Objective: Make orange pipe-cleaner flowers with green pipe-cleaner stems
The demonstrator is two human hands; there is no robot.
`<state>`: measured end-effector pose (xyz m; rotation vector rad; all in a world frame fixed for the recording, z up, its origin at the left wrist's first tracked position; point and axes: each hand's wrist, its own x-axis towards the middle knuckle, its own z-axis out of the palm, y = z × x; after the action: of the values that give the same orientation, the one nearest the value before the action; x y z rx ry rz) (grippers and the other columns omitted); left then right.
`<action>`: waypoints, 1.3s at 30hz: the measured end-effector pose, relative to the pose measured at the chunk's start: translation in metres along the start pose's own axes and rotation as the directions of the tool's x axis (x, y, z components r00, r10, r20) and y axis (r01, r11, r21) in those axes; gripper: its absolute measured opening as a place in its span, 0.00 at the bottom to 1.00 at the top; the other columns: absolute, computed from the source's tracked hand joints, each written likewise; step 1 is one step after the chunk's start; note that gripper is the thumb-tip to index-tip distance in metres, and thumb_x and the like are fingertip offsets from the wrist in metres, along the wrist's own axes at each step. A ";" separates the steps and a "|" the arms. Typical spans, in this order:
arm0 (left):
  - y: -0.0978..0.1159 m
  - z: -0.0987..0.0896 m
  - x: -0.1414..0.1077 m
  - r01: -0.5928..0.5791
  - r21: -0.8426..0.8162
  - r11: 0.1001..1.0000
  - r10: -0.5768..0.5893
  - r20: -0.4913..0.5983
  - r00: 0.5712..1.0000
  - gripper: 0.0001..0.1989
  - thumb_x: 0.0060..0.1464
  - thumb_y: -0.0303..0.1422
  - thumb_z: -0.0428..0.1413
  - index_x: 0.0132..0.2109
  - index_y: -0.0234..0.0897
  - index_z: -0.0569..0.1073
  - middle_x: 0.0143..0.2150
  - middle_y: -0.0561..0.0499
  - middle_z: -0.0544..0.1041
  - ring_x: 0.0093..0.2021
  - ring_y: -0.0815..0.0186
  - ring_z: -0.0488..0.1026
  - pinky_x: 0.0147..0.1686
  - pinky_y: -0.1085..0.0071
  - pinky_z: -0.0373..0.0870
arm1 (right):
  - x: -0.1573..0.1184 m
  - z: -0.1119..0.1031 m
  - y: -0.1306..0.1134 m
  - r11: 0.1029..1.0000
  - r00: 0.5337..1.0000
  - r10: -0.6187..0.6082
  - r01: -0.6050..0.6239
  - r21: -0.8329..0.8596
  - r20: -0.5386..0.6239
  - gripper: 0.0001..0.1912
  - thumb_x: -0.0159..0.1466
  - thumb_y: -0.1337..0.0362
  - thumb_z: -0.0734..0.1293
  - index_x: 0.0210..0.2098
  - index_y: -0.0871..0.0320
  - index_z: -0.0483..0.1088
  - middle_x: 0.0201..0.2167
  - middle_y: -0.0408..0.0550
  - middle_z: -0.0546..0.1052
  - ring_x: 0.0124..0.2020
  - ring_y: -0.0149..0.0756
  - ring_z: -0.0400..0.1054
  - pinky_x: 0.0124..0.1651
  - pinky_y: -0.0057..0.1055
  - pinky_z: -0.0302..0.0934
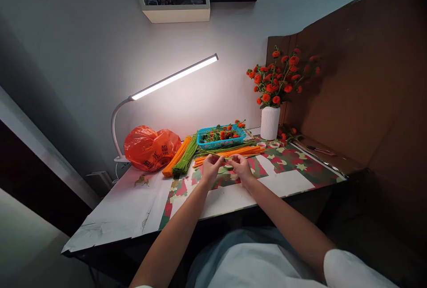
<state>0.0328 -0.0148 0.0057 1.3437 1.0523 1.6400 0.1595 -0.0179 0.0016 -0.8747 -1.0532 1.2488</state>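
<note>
My left hand [211, 170] and my right hand [241, 168] are close together above the table, with fingertips pinched. Between them runs a thin green pipe cleaner [217, 156], its far end sticking out up and left past my left hand. Both hands grip it; the exact spot under the fingertips is too small to make out. Just beyond lie loose orange pipe cleaners [248, 151] in a row, with green ones behind them. A blue basket [213, 146] holds orange pompom flowers on green stems [223, 135]. Part of a pale ring [228, 166] shows below my fingers.
Bundles of orange [176, 156] and green pipe cleaners [185, 158] lie left, beside an orange plastic bag [151, 148] and a lit lamp [175, 77]. At right stand a white ribbed vase [270, 123] of orange flowers, tape rolls [274, 144] and a cardboard wall [353, 87].
</note>
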 end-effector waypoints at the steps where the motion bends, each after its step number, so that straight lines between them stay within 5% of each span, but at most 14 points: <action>1: 0.001 0.000 0.000 0.018 -0.013 1.000 -0.018 0.004 1.000 0.21 0.37 0.46 0.65 0.25 0.35 0.67 0.22 0.56 0.69 0.24 0.70 0.69 0.28 0.72 0.70 | 0.000 0.000 -0.001 0.991 0.992 -0.122 0.119 -0.067 -0.043 0.15 0.45 0.57 0.73 0.28 0.57 0.67 0.19 0.37 0.65 0.20 0.27 0.59 0.22 0.25 0.54; 4: 0.002 0.000 0.000 0.041 -0.033 0.999 -0.039 0.044 0.998 0.21 0.37 0.45 0.65 0.26 0.35 0.66 0.22 0.57 0.66 0.23 0.72 0.66 0.26 0.73 0.69 | -0.001 -0.002 -0.003 0.902 0.932 -0.363 0.349 -0.256 -0.007 0.11 0.51 0.56 0.70 0.28 0.57 0.70 0.22 0.41 0.69 0.22 0.30 0.62 0.25 0.28 0.57; 8: 0.002 -0.002 0.001 0.071 -0.012 0.997 -0.068 0.130 0.989 0.20 0.37 0.45 0.65 0.27 0.34 0.70 0.23 0.55 0.69 0.24 0.72 0.66 0.24 0.75 0.65 | -0.005 -0.002 -0.003 0.789 0.875 -0.477 0.468 -0.398 0.084 0.12 0.57 0.55 0.67 0.26 0.58 0.72 0.24 0.44 0.70 0.23 0.31 0.61 0.26 0.29 0.56; 14: -0.004 -0.006 0.003 0.105 0.032 0.994 -0.109 0.304 0.947 0.17 0.42 0.44 0.63 0.30 0.32 0.77 0.25 0.51 0.73 0.25 0.72 0.65 0.26 0.75 0.62 | -0.006 -0.001 -0.003 0.759 0.868 -0.483 0.479 -0.441 0.111 0.10 0.57 0.58 0.66 0.27 0.59 0.72 0.23 0.44 0.70 0.23 0.31 0.61 0.26 0.29 0.56; 18: -0.003 -0.004 0.002 0.207 -0.090 0.974 -0.158 0.380 0.911 0.16 0.42 0.43 0.64 0.31 0.32 0.78 0.27 0.51 0.74 0.27 0.72 0.66 0.27 0.75 0.62 | -0.003 -0.001 -0.002 0.812 0.897 -0.440 0.417 -0.409 0.040 0.09 0.54 0.58 0.67 0.26 0.58 0.71 0.22 0.42 0.68 0.22 0.31 0.59 0.26 0.29 0.56; 24: -0.001 -0.004 0.001 0.275 -0.144 0.951 -0.212 0.346 0.914 0.16 0.37 0.40 0.67 0.31 0.33 0.78 0.30 0.50 0.76 0.30 0.70 0.69 0.30 0.74 0.63 | 0.004 -0.002 0.002 0.961 0.958 -0.264 0.251 -0.114 -0.115 0.16 0.46 0.57 0.72 0.28 0.56 0.63 0.22 0.37 0.65 0.23 0.28 0.59 0.26 0.27 0.56; 29: -0.005 -0.007 0.002 0.262 -0.130 0.956 -0.211 0.316 0.925 0.15 0.38 0.41 0.66 0.30 0.33 0.78 0.28 0.51 0.75 0.28 0.71 0.69 0.29 0.74 0.64 | 0.008 -0.004 0.003 0.995 0.994 -0.091 0.093 0.042 -0.064 0.18 0.45 0.53 0.72 0.29 0.58 0.68 0.20 0.38 0.67 0.22 0.27 0.60 0.25 0.26 0.56; 35: -0.003 -0.008 0.004 0.237 -0.136 0.962 -0.186 0.310 0.932 0.17 0.39 0.43 0.65 0.32 0.33 0.77 0.31 0.49 0.76 0.31 0.68 0.72 0.34 0.71 0.70 | 0.005 -0.004 0.004 0.963 0.973 -0.231 0.228 -0.145 -0.001 0.15 0.48 0.54 0.71 0.29 0.59 0.73 0.25 0.47 0.76 0.27 0.35 0.68 0.30 0.31 0.64; 39: -0.003 -0.009 0.007 0.216 -0.143 0.966 -0.172 0.268 0.948 0.18 0.39 0.44 0.65 0.32 0.34 0.76 0.30 0.49 0.76 0.29 0.69 0.72 0.33 0.71 0.71 | 0.001 -0.004 0.001 0.859 0.905 -0.420 0.420 -0.294 0.065 0.08 0.55 0.59 0.67 0.30 0.56 0.74 0.30 0.48 0.78 0.31 0.37 0.71 0.35 0.33 0.65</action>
<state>0.0230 -0.0085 0.0044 1.2540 0.8423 1.3393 0.1629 -0.0171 -0.0002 -0.8142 -1.3739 0.7278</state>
